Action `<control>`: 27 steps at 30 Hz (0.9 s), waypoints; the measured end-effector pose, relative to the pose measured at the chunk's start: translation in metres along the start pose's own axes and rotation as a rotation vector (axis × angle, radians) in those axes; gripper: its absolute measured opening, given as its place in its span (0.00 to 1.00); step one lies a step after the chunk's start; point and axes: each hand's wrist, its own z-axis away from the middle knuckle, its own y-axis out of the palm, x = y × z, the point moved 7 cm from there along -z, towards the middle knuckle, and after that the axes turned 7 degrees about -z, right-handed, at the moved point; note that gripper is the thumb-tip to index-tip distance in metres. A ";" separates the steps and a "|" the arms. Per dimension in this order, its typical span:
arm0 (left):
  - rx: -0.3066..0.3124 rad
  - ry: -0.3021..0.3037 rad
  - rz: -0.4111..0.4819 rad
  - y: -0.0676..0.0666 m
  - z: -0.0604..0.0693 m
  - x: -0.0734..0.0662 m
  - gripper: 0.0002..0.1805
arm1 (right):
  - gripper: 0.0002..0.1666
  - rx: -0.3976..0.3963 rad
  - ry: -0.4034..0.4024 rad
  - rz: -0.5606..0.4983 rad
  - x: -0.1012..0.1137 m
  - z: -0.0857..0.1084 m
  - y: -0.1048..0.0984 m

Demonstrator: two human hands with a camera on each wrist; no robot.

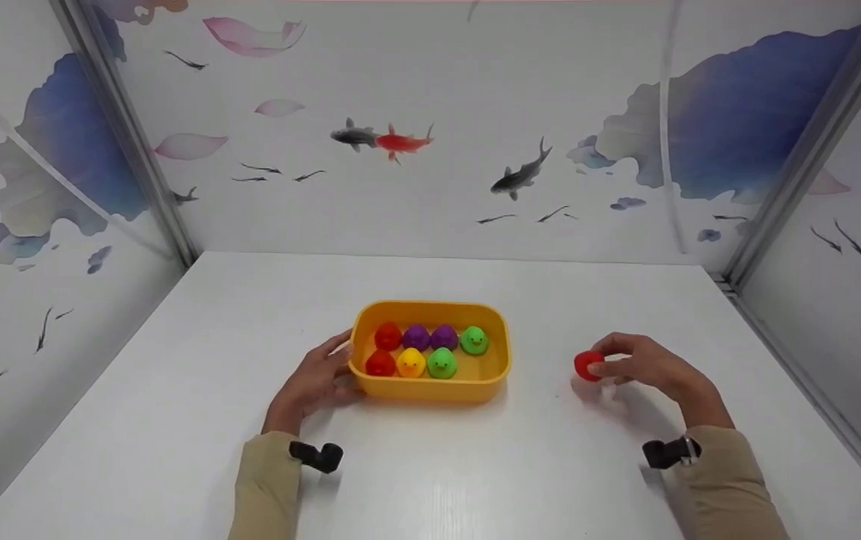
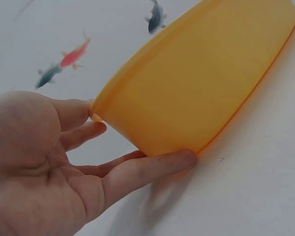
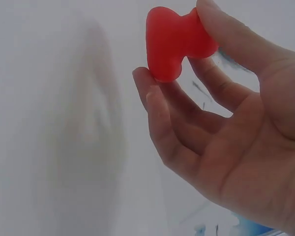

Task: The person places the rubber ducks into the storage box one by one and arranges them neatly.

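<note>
A yellow plastic bin (image 1: 430, 388) stands on the white table, with small toy ducks inside. My left hand (image 1: 319, 379) is at the bin's left end. In the left wrist view, fingertips touch the rim and another extended finger lies against the lower edge of the bin wall (image 2: 187, 83); the fingers are mostly straight. Well to the right of the bin, my right hand (image 1: 644, 366) pinches a red toy duck (image 1: 588, 365) between thumb and fingers, above the table. The right wrist view shows this red duck (image 3: 172, 42) at the fingertips, its face not visible.
Inside the bin are two red ducks (image 1: 388, 337), two purple ducks (image 1: 415, 337), a yellow duck (image 1: 411, 363) and two green ducks (image 1: 474, 340). White panels (image 1: 445, 217) printed with fish enclose the table (image 1: 430, 472) at the back and both sides.
</note>
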 end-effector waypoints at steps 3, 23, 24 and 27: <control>0.001 0.001 -0.012 0.000 -0.001 0.000 0.28 | 0.28 -0.012 -0.014 0.001 0.012 0.001 0.002; 0.006 0.012 0.008 -0.001 -0.004 0.002 0.29 | 0.30 -0.066 -0.072 -0.018 0.087 -0.024 0.050; 0.006 0.015 0.005 -0.001 -0.003 0.002 0.29 | 0.30 -0.064 -0.070 -0.020 0.090 -0.027 0.053; 0.012 0.012 0.021 0.001 -0.003 0.003 0.29 | 0.29 -0.057 -0.063 -0.031 0.095 -0.034 0.062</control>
